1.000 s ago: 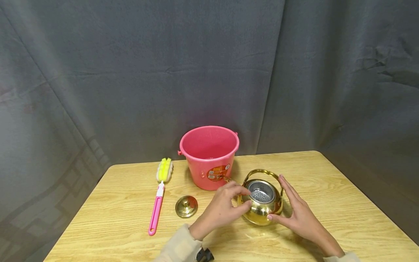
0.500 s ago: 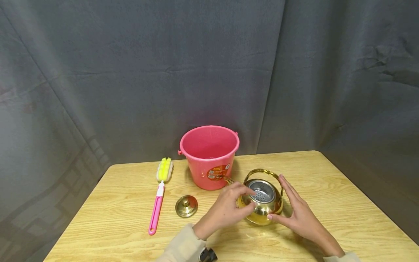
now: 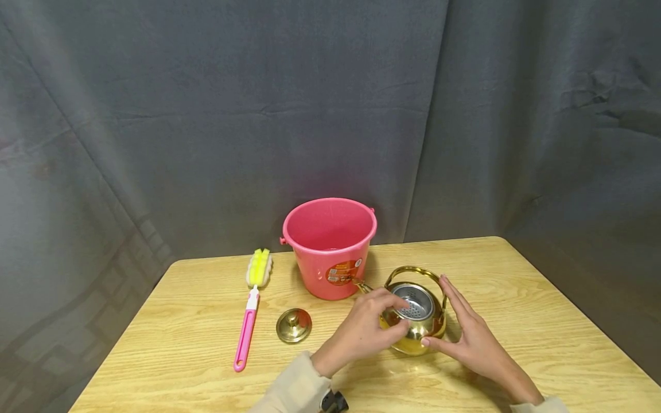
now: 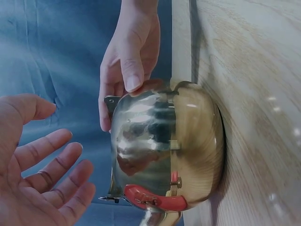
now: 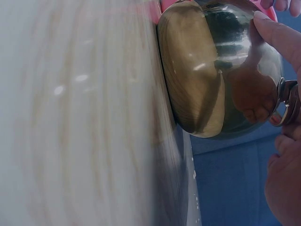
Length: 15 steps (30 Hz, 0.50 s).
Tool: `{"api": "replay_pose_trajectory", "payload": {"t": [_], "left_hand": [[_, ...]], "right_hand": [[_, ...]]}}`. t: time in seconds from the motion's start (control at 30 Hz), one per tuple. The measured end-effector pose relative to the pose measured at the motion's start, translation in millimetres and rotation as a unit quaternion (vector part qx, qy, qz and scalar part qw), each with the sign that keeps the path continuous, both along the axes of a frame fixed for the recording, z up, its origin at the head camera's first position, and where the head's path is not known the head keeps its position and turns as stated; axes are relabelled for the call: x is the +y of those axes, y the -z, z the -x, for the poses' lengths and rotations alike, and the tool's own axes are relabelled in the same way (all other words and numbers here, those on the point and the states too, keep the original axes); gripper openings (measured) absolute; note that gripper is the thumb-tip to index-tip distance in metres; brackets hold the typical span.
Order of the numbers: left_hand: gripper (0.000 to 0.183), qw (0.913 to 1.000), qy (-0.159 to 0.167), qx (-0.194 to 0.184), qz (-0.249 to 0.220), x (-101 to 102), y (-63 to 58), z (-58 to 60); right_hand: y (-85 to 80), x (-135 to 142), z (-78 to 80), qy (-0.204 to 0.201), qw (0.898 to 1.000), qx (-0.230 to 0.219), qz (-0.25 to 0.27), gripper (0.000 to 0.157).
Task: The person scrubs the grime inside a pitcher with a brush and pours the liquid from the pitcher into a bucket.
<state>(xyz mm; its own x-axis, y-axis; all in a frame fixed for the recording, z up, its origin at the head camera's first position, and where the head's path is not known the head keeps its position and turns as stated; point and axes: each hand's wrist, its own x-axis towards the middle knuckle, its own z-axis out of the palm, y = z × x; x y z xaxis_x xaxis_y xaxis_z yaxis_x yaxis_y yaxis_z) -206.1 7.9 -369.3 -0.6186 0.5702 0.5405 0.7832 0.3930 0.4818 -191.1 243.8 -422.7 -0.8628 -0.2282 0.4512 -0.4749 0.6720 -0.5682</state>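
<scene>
A gold metal teapot [image 3: 413,338] with an arched handle [image 3: 416,269] stands upright on the table, its lid off. In its mouth sits a round metal strainer [image 3: 415,304] with small holes. My right hand [image 3: 472,341] holds the pot from the right side, thumb on the body and fingers at the base of the handle. Over the left part of the opening is my left hand [image 3: 366,324], thumb and index finger spread apart with nothing between them. In the left wrist view, the fingers of my left hand [image 4: 51,174] are loosely spread beside the pot.
The gold lid [image 3: 294,326] lies on the wooden table [image 3: 191,327], left of my left hand. Behind it stands a pink bucket [image 3: 310,269], close to the teapot's spout [image 3: 363,285]. A sponge brush [image 3: 248,332] with a pink handle lies further left. Grey curtains [image 3: 310,115] hang behind the table.
My left hand has shifted to the right, its fingertips coming further over the strainer. The right hand and the teapot stay where they were.
</scene>
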Motion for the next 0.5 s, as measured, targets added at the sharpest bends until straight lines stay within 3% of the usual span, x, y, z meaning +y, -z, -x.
{"api": "replay_pose_trajectory", "payload": {"t": [0.5], "left_hand": [[0.017, 0.9992, 0.026, 0.03, 0.006, 6.1, 3.6, 3.4]], "right_hand": [[-0.7, -0.4, -1.3, -0.002, 1.0, 0.0, -0.002, 0.108]]}}
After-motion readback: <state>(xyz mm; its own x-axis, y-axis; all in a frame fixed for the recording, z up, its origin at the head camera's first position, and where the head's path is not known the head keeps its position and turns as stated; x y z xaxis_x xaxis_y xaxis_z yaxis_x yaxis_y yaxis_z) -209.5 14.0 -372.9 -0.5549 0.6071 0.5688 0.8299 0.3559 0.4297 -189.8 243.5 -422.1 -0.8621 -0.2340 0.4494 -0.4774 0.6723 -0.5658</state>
